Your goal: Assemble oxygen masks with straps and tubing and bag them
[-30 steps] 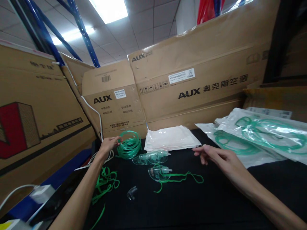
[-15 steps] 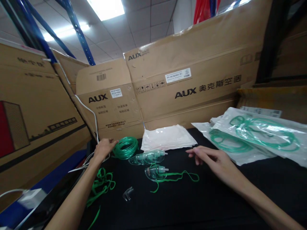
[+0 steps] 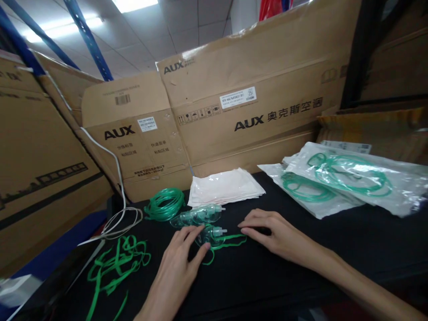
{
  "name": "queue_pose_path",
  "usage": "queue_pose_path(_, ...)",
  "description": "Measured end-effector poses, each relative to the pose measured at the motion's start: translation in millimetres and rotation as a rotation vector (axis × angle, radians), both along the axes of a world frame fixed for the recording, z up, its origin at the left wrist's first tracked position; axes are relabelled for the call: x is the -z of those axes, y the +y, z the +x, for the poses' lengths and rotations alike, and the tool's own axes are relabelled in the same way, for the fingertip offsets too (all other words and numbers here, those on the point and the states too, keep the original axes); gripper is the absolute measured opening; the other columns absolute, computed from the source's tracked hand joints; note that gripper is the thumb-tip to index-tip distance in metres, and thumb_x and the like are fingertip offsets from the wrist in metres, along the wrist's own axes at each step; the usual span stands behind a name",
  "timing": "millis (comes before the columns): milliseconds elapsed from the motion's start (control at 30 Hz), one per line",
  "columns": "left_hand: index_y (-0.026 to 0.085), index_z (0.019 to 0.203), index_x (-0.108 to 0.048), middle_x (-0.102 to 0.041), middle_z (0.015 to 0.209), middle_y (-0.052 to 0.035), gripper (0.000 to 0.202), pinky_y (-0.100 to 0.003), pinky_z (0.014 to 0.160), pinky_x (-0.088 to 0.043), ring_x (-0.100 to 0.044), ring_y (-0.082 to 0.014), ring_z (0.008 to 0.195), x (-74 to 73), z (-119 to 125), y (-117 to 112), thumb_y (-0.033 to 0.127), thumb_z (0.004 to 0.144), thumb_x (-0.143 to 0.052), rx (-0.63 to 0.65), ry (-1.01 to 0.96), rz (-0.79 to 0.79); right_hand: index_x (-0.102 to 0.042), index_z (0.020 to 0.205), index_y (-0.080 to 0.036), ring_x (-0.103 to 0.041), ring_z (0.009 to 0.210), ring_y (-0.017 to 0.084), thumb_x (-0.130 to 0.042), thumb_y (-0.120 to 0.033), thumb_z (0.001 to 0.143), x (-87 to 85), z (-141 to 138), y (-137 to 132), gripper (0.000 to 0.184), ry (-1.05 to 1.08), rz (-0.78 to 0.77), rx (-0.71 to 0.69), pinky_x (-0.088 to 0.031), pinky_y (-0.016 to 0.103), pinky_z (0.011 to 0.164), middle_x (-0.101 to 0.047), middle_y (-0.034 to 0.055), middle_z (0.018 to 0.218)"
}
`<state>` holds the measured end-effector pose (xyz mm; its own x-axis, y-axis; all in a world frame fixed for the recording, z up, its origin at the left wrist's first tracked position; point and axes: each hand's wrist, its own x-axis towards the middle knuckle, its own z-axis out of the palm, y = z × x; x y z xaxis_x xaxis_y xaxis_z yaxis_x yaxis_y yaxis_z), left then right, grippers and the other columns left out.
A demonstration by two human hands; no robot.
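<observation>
A clear oxygen mask (image 3: 210, 235) with a white connector and a green elastic strap (image 3: 230, 244) lies on the black table. My left hand (image 3: 179, 263) has its thumb and forefinger closed about the mask's left side, hiding part of it. From the right, my right hand (image 3: 270, 229) pinches at the far end of the strap loop, fingertips together; the exact contact is partly hidden. Just behind are more clear masks, nested in a row (image 3: 199, 215). Coiled green tubing (image 3: 165, 204) rests farther back on the left.
Loose green straps (image 3: 120, 263) lie in a tangle at left, near a white cable (image 3: 122, 183). White flat packets (image 3: 225, 187) are stacked at the back. Bagged green tubing (image 3: 351, 176) sits at right. Cardboard boxes (image 3: 207, 133) wall off the rear.
My left hand has left the tubing coil and come to the front mask. My right hand has moved left and down to the strap, whose loop now reaches less far right. The view has shifted.
</observation>
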<state>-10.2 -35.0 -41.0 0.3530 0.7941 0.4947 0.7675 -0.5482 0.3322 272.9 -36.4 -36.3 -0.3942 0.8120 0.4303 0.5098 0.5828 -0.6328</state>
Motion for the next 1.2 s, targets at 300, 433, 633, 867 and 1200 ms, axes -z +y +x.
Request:
queue_pose_path(300, 0.025, 0.109, -0.073, -0.070, 0.099, -0.0027, 0.019, -0.029, 0.076, -0.057, -0.067, -0.0178, 0.081, -16.3, 36.6, 1.6, 0.028, 0.091, -0.071, 0.210, -0.205, -0.151, -0.062, 0.141, -0.027, -0.063, 0.121, 0.029, -0.074, -0.038, 0.090, -15.5, -14.9, 16.1, 0.054, -0.136, -0.101, -0.222, -0.045, 0.042, 0.108, -0.070, 0.0091, 0.127)
queue_pose_path(433, 0.024, 0.111, -0.070, -0.067, 0.096, -0.0020, 0.020, -0.027, 0.074, -0.054, -0.065, -0.0156, 0.077, -21.7, 51.6, 11.9, 0.030, 0.092, -0.070, 0.215, -0.322, -0.114, -0.064, 0.138, -0.028, -0.070, 0.102, 0.025, -0.075, -0.038, 0.088, -20.2, -12.1, 25.2, 0.053, 0.068, -0.256, -0.257, -0.054, 0.039, 0.094, -0.076, 0.0045, 0.119)
queue_pose_path(633, 0.021, 0.100, -0.057, -0.059, 0.084, 0.0009, 0.026, -0.026, 0.068, -0.050, -0.058, -0.0141, 0.069, -20.1, 54.1, 5.9, 0.038, 0.088, -0.073, 0.070, -0.400, 0.007, -0.064, 0.136, -0.020, -0.069, 0.095, 0.021, -0.071, -0.046, 0.089, -10.0, -18.7, 22.5, 0.054, 0.334, -0.494, -0.262, -0.055, 0.037, 0.086, -0.073, 0.0078, 0.119)
queue_pose_path(867, 0.022, 0.091, -0.067, -0.060, 0.082, 0.0007, 0.013, -0.024, 0.069, -0.046, -0.056, -0.0142, 0.071, -19.1, 52.7, 3.5, 0.034, 0.096, -0.065, 0.264, -0.199, -0.138, -0.060, 0.114, -0.018, -0.063, 0.074, 0.013, -0.073, -0.046, 0.088, -6.1, -22.1, 23.0, 0.041, 0.504, -0.536, -0.250, -0.050, 0.026, 0.069, -0.065, -0.0018, 0.081)
queue_pose_path(1200, 0.022, 0.099, -0.067, -0.072, 0.100, -0.0022, 0.018, -0.025, 0.084, -0.049, -0.067, -0.0170, 0.091, -21.5, 50.2, 3.4, 0.027, 0.103, -0.050, 0.284, -0.244, -0.177, -0.029, 0.159, -0.032, -0.063, 0.087, 0.012, -0.071, -0.029, 0.089, -19.6, -15.0, 10.9, 0.082, 0.360, -0.622, -0.421, -0.051, 0.025, 0.076, -0.061, 0.0052, 0.130)
